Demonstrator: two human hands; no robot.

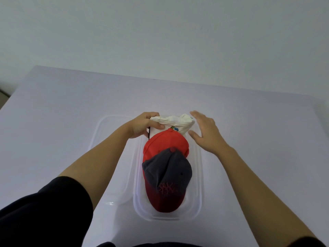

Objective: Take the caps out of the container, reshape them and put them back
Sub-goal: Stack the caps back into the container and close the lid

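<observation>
Three caps lie in a row inside a clear plastic container (197,177). Nearest me is a navy cap (169,172) with a red brim and red embroidered logo. Behind it sits a red cap (165,141), partly covered by the navy one. At the far end is a crumpled white cap (176,123). My left hand (144,124) grips the white cap's left side, thumb pressed on the fabric. On the cap's right side my right hand (204,130) is spread flat, fingers apart, beside or lightly against it.
A clear lid (106,139) lies flat on the pale table (62,122) just left of the container, partly under my left forearm. The table's far edge meets a plain wall. Black sleeves show at the bottom corners.
</observation>
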